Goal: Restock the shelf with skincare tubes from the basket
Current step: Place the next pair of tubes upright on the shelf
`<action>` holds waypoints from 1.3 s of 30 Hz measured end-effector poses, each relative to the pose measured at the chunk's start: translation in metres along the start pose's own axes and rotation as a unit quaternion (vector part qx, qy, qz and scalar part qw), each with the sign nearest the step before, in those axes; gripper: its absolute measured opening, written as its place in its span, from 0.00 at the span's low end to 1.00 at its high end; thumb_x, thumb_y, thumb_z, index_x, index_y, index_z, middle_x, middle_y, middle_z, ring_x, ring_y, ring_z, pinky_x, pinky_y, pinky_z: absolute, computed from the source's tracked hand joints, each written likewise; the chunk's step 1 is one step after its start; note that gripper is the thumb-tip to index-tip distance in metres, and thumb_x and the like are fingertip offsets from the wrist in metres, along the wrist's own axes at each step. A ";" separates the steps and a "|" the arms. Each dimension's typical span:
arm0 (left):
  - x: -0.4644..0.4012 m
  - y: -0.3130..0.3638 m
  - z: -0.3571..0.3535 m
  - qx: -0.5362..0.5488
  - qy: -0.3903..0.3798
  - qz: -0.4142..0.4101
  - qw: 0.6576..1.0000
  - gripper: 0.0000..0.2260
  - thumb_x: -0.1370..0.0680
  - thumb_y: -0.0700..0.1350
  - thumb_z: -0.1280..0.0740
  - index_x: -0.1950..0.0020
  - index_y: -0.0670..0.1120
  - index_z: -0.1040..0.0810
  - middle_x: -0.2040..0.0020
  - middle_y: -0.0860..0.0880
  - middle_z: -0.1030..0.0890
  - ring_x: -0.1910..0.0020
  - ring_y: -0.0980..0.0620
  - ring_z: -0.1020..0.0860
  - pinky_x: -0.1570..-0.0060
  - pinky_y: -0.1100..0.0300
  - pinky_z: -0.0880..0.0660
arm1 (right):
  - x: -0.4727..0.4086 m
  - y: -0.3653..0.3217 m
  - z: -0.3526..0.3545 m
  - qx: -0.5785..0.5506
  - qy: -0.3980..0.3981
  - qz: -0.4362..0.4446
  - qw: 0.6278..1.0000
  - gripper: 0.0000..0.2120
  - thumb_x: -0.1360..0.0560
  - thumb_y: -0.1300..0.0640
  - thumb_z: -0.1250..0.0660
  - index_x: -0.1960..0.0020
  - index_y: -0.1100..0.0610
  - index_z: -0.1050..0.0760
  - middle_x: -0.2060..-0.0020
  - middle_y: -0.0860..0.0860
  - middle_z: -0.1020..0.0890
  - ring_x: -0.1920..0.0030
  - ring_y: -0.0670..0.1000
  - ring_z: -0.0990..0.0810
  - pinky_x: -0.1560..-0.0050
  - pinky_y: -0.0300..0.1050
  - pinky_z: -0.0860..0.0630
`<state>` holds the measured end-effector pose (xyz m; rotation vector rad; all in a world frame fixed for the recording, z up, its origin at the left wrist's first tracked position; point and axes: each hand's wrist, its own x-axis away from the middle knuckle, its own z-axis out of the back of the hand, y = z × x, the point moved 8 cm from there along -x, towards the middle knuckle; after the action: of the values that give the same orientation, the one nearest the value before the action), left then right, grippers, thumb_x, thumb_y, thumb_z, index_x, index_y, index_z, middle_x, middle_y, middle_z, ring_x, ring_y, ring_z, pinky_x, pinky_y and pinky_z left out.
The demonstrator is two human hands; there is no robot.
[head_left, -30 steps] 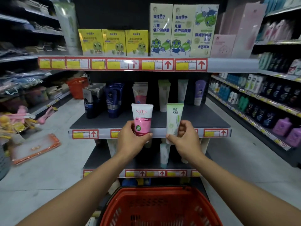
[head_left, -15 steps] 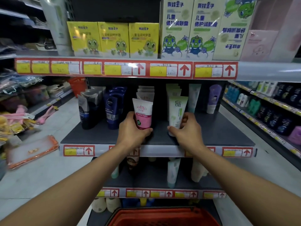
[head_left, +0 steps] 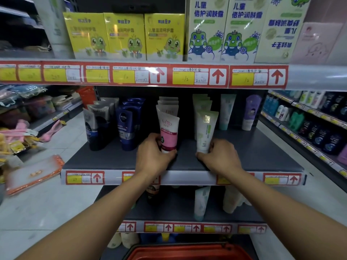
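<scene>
- The left hand (head_left: 153, 153) curls its fingers and thumb round the lower end of a pink-and-white Softto tube (head_left: 169, 134), which stands cap down on the grey middle shelf (head_left: 262, 156), just in front of a row of matching tubes (head_left: 168, 104).
- The tube rises above the hand and leans a little to the left; its base sits between the thumb and the fingers.
- The right hand (head_left: 218, 157) pinches the cap end of a pale green-and-white tube (head_left: 205, 132), fingers curled at its base and touching the shelf surface.
- This tube also stands cap down, tilted slightly to the right, in front of a row of similar green tubes (head_left: 201, 102).
- The two held tubes stand near each other with a gap of bare shelf between them.
- Left of the pink tube stand dark blue Nivea tubes (head_left: 126, 124), and beyond them grey-and-black tubes (head_left: 97, 126).
- Right of the green row stand a white-and-teal tube (head_left: 226, 111) and a purple tube (head_left: 251, 111), both towards the back of the shelf.
- Red-and-yellow price tags (head_left: 85, 177) run along the shelf's front edge.
- The upper shelf carries yellow frog-print boxes (head_left: 124, 34) and taller white-and-green frog boxes (head_left: 223, 29).
- The lower shelf (head_left: 169, 209) holds more tubes, partly hidden by the forearms.
- The red basket (head_left: 187, 252) shows its rim at the bottom edge of the view, below both arms.
</scene>
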<state>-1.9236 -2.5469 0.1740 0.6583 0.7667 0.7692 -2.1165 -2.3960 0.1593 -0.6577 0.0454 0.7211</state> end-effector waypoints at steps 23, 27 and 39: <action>-0.021 -0.008 -0.015 -0.046 -0.017 0.021 0.999 0.27 0.27 0.56 0.23 0.34 0.48 0.28 0.45 0.48 0.17 0.47 0.45 0.18 0.55 0.57 0.27 | -0.034 -0.006 -0.009 0.035 0.010 0.087 0.995 0.18 0.28 0.39 0.31 0.47 0.50 0.26 0.52 0.53 0.18 0.53 0.58 0.19 0.57 0.48 0.23; -0.021 -0.008 -0.014 -0.053 -0.014 0.023 0.998 0.28 0.27 0.57 0.23 0.33 0.48 0.28 0.44 0.48 0.17 0.47 0.44 0.18 0.54 0.56 0.26 | -0.031 -0.007 -0.008 0.023 0.010 0.079 0.997 0.18 0.30 0.38 0.32 0.48 0.48 0.26 0.52 0.51 0.18 0.52 0.57 0.18 0.55 0.50 0.20; -0.022 -0.009 -0.014 -0.057 -0.008 0.024 0.998 0.30 0.28 0.57 0.21 0.33 0.47 0.28 0.41 0.46 0.18 0.44 0.43 0.19 0.53 0.55 0.25 | -0.029 -0.008 -0.006 0.036 0.011 0.068 0.997 0.16 0.28 0.40 0.32 0.48 0.50 0.25 0.51 0.52 0.19 0.51 0.57 0.19 0.53 0.50 0.21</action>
<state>-1.9427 -2.5662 0.1676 0.5813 0.6890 0.8447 -2.1327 -2.4209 0.1666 -0.5965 0.1369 0.8404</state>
